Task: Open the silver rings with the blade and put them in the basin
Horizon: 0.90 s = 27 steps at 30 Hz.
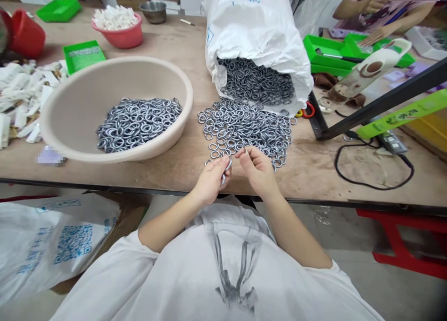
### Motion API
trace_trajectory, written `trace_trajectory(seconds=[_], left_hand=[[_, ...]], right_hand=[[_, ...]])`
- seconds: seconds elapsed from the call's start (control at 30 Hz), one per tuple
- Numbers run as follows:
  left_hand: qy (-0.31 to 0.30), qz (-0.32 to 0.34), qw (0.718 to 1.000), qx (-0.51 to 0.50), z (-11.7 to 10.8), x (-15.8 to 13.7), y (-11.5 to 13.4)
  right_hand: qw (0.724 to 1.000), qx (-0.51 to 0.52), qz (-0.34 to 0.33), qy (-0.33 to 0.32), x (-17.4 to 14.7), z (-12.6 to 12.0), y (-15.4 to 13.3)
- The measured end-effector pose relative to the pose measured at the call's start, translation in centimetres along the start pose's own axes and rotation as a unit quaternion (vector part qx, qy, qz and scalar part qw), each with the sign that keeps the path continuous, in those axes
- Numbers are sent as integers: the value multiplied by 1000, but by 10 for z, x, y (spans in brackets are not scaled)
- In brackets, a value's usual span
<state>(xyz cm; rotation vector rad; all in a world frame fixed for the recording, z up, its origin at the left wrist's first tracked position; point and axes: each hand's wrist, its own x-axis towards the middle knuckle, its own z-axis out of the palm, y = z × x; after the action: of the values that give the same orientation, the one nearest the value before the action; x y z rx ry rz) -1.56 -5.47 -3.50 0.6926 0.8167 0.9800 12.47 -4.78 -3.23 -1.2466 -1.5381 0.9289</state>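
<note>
A heap of small metal rings (244, 128) spills onto the wooden table (314, 167) from a white plastic bag (256, 35) lying on its side. My left hand (212, 177) is at the table's near edge, closed around a few rings, one sticking up between thumb and fingers. My right hand (257, 168) is just to its right, fingers pinched at the near edge of the heap; a ring between them is hard to make out. A beige basin (73, 116) to the left holds more rings (138, 122).
A pink bowl of white pieces (118, 25), green trays (83, 55), a red container (26, 35) and scattered white pieces (17, 95) lie left and back. Another person's hands (373, 21) work at the far right near green trays (328, 51). A black cable (370, 165) and black stand (380, 102) lie right.
</note>
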Motion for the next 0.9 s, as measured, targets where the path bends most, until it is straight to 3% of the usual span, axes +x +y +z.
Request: trace_trajectory(seconds=[0.13, 0.23, 0.63, 0.8, 0.9], left_hand=[[-3, -7, 999, -33, -1, -1, 2], [7, -6, 999, -44, -1, -2, 2], [-2, -5, 998, -59, -2, -3, -1], [-11, -14, 999, -50, -8, 0, 0], [-28, -20, 999, -38, -10, -7, 1]], right_hand=[[982, -141, -117, -46, -13, -1, -5], [969, -189, -150, -49, -18, 1, -6], [968, -199, -142, -63, -17, -2, -7], [981, -148, -91, -87, -16, 5, -1], [986, -153, -52, -50, -3, 7, 9]])
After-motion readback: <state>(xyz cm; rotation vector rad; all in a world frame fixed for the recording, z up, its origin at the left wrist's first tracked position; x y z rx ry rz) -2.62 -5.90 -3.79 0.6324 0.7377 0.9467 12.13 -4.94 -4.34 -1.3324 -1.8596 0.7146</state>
